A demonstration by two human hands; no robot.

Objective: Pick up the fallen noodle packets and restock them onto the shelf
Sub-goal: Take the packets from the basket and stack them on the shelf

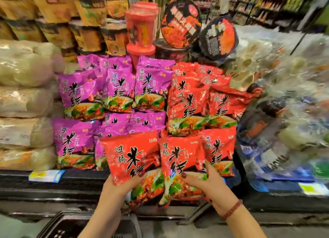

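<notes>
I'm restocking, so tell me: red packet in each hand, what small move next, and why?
Probably push the right red packet, held by the right hand, forward onto the red stack behind it; the left red packet in the left hand fronts purple packets.

I see 1 red plastic noodle packet (130, 157) in the left hand (121, 186), a second red packet (179, 159) beside it in the right hand (206, 184). Behind, on the black shelf (80, 182): purple plastic packets (119, 88) left, stacked red packets (190, 98) right, probably round tubs (181, 24) above.

Single head view: looks forward and down, close on shelf (124, 179) front, wide-angle, edges blurred.
</notes>
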